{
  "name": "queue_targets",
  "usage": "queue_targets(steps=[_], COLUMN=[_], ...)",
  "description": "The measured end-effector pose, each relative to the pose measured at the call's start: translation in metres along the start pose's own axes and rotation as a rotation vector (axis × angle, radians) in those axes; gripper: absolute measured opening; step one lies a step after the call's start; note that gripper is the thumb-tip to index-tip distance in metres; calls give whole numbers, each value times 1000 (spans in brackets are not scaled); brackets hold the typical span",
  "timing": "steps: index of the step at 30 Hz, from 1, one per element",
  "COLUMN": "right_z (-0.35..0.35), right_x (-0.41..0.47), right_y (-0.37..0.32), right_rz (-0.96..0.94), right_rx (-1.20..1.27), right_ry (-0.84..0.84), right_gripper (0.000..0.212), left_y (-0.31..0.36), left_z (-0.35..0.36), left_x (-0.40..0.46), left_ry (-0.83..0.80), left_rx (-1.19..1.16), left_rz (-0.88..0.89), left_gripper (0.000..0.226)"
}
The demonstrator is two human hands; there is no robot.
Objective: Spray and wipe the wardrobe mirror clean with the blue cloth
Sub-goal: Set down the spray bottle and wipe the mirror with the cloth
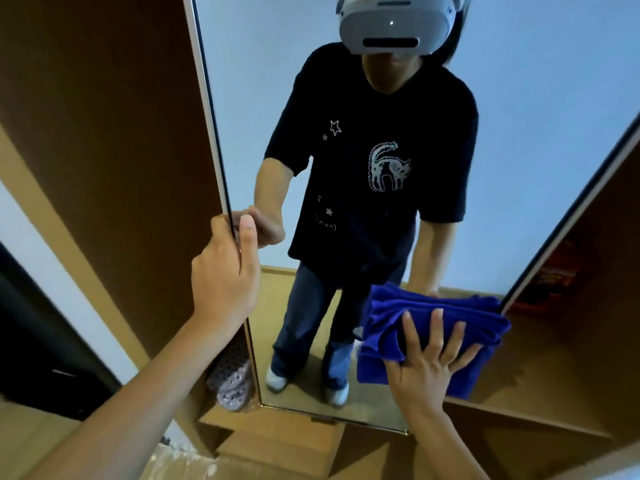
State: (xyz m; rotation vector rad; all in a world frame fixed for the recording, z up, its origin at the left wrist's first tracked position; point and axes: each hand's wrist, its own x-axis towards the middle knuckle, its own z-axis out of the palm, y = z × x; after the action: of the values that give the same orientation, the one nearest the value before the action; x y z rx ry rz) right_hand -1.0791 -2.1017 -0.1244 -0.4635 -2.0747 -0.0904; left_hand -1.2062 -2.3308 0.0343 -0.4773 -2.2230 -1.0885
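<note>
The wardrobe mirror (519,140) is a tall glass panel on an open door, filling the middle of the head view. My left hand (225,275) grips the mirror's left edge, thumb on the glass and fingers behind it. My right hand (427,362) presses a folded blue cloth (433,320) flat against the lower right of the glass, fingers spread over it. The cloth reaches the mirror's right edge. No spray bottle is in view. The glass reflects a person in a dark T-shirt and jeans.
Brown wardrobe panels stand on both sides of the mirror (104,133). A shelf compartment (554,358) opens at the right, with a red item (554,271) inside. Perforated pinkish slippers (232,382) lie at the door's lower left. Wooden floor lies below.
</note>
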Motion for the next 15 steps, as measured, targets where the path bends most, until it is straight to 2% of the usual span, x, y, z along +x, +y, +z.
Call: queue_targets(steps=[2,5,9,12,15], right_z=[-6,-23,-47,-44,-27], right_x=[10,46,102,109,90], right_y=[-2,-9,-25,-29,-34], right_rz=[-18,-11,64,66,49], right_rx=[20,53,85,51,37], right_ry=[16,72,166,250,280], right_gripper=[78,61,61,63,63], left_y=[2,3,5,4,2], left_z=[1,1,1,2,5], left_x=[-1,-4,-6,-7,-9], left_ry=[13,19,20,32,36], left_rx=[4,-4,3,0,10], left_rz=[-16,-9,-10,-4,-1], left_gripper=[43,40,32,24,30])
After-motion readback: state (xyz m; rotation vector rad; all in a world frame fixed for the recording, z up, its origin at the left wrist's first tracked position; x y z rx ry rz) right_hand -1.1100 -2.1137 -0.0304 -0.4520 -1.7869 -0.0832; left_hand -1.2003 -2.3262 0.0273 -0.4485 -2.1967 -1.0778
